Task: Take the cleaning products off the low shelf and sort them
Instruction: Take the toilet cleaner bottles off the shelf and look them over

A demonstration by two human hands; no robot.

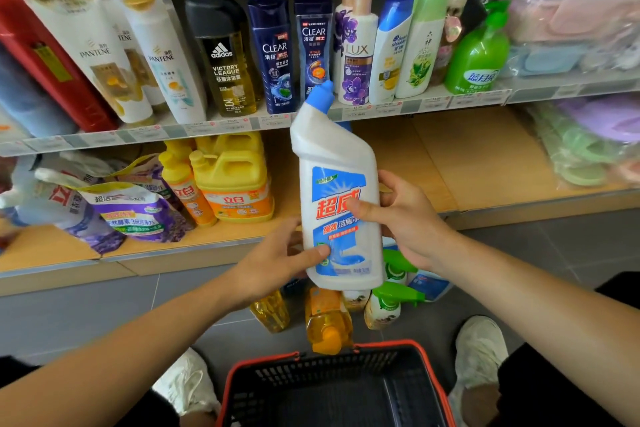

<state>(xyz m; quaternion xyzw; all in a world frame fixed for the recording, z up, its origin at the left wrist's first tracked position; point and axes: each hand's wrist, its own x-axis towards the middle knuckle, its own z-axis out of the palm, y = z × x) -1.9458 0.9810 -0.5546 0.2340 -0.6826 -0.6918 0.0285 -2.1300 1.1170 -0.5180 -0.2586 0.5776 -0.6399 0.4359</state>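
Observation:
A white toilet-cleaner bottle (337, 163) with a blue angled cap and blue label is held upright in front of the low wooden shelf (485, 163). My left hand (277, 263) grips its lower left side, thumb across the label. My right hand (408, 218) grips its right side, thumb on the red lettering. On the low shelf at the left stand yellow detergent jugs (235, 180) and purple refill pouches (135, 211). On the floor below the bottle stand orange bottles (327, 321) and green-trigger spray bottles (388, 305).
A black basket with a red rim (429, 367) sits on the floor between my white shoes. The upper shelf (242, 125) carries shampoo and body-wash bottles. Packaged slippers (581, 146) fill the right side. Grey floor tiles lie below the shelf.

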